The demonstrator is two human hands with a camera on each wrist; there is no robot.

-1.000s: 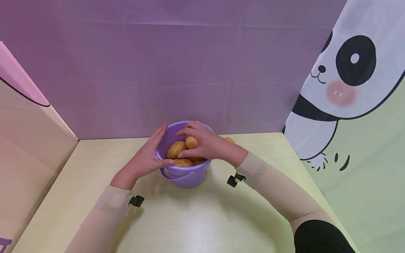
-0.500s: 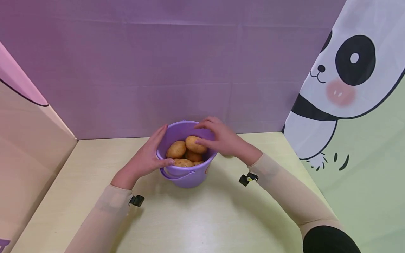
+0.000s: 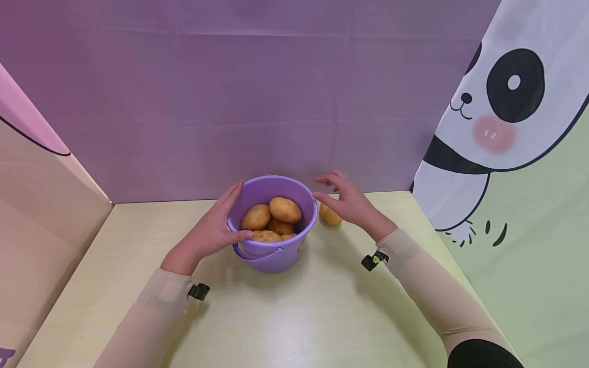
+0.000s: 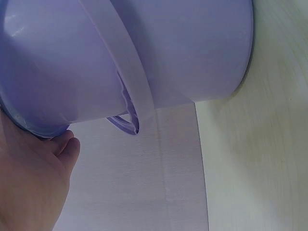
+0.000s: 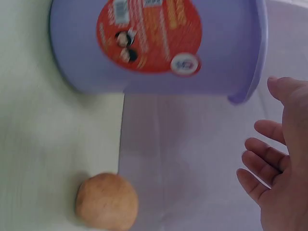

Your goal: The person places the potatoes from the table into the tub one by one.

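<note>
A purple bucket [image 3: 271,260] stands upright at the back of the table with several potatoes [image 3: 285,210] in it. My left hand [image 3: 209,232] holds its left side at the rim, thumb at the front edge and fingers reaching toward the back; in the left wrist view its fingertips show beside the rim. My right hand [image 3: 352,203] hangs in the air just right of the bucket, fingers loosely bent and nothing in them. Below it, another potato [image 3: 330,215] lies on the table, partly hidden by the hand in the head view.
The bucket's handle [image 4: 127,62] hangs down its front side. A red sticker [image 5: 151,36] is on its right side. Close behind the table's back edge rises a purple cloth wall [image 3: 221,112]. A panda-printed panel [image 3: 520,153] stands along the right side of the table [image 3: 276,327].
My right hand has lifted away from the potatoes in the bucket and moved right, past the rim, toward the loose potato. The left hand and the bucket have stayed in place.
</note>
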